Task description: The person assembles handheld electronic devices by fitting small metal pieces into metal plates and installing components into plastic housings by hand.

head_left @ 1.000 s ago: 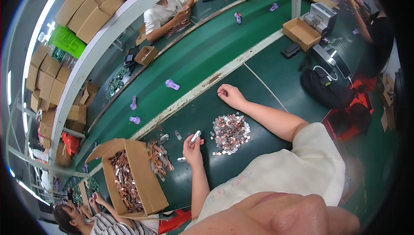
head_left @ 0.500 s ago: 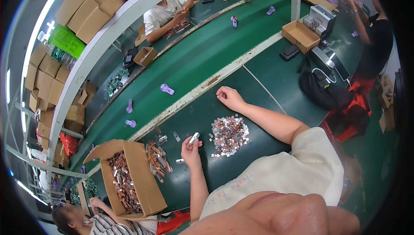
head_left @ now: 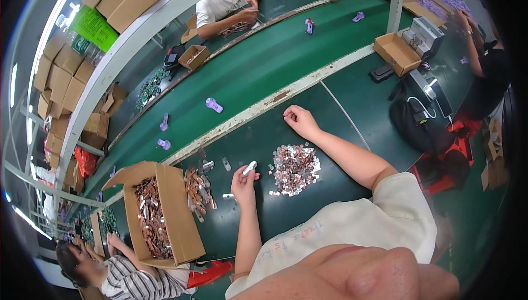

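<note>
My left hand [head_left: 243,185] is closed around a small silver oblong metal piece [head_left: 250,168], held up just above the green table. My right hand [head_left: 301,122] rests farther off near the table's far rail, its fingers curled together; whatever they may hold is hidden. Between my two arms lies a heap of small square metal pieces [head_left: 296,170], silver and copper-coloured. Left of my left hand are a loose pile of copper-coloured strips [head_left: 199,193] and a few silver pieces [head_left: 226,164], one of them [head_left: 228,196] right beside my wrist.
An open cardboard box [head_left: 187,215] full of copper-coloured strips stands at the left. Beyond the rail runs a green belt [head_left: 258,72] carrying several purple parts [head_left: 214,105]. A small carton [head_left: 397,52] and a black bag [head_left: 410,116] sit at the right. Other people work around.
The whole view has shifted and turned slightly. My left hand keeps its hold on the silver piece, and my right hand stays curled near the rail.
</note>
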{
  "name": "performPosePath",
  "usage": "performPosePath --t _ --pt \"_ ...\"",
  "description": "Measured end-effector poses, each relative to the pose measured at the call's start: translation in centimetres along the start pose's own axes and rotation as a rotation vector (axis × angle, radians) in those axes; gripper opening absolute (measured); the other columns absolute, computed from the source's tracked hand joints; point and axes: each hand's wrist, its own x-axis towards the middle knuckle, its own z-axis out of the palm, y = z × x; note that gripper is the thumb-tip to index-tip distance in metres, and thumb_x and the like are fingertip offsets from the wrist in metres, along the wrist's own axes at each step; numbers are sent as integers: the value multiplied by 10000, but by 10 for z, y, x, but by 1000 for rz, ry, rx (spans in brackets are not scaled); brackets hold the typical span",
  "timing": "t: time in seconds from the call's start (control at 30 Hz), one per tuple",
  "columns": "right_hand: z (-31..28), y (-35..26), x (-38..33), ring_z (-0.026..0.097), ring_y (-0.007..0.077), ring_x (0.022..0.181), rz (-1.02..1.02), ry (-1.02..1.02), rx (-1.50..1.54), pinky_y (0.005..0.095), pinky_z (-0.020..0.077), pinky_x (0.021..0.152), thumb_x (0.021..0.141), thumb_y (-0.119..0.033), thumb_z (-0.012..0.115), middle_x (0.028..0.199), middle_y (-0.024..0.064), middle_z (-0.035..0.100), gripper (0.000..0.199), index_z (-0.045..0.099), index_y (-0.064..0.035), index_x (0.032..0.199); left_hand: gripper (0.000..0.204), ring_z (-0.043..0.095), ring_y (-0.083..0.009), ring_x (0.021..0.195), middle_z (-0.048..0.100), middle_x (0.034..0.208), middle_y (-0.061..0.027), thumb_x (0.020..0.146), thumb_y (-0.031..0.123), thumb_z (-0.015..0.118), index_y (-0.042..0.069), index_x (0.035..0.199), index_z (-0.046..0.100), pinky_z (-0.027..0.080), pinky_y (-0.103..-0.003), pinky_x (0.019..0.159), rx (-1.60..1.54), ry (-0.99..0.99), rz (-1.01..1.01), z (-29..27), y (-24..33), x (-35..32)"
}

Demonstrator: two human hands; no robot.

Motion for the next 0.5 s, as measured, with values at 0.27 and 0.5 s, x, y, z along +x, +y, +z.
performPosePath --t 0.27,0.5 --pt "-1 -3 -5 533 163 610 40 -26 -47 277 448 578 741 -59 595 716 63 539 92 546 -27 812 245 607 -144 683 612 861 -110 785 -47 591 -58 1016 512 504 -223 628 -4 16 -37 -1 -2 -5" --pt "-1 -1 -7 523 147 597 32 -32 -34 267 444 571 741 -37 598 709 62 536 90 547 -25 814 241 608 -149 698 613 881 -120 792 -54 578 -57 1023 509 509 -233 634 -17 4 -38 -1 -5 -3"
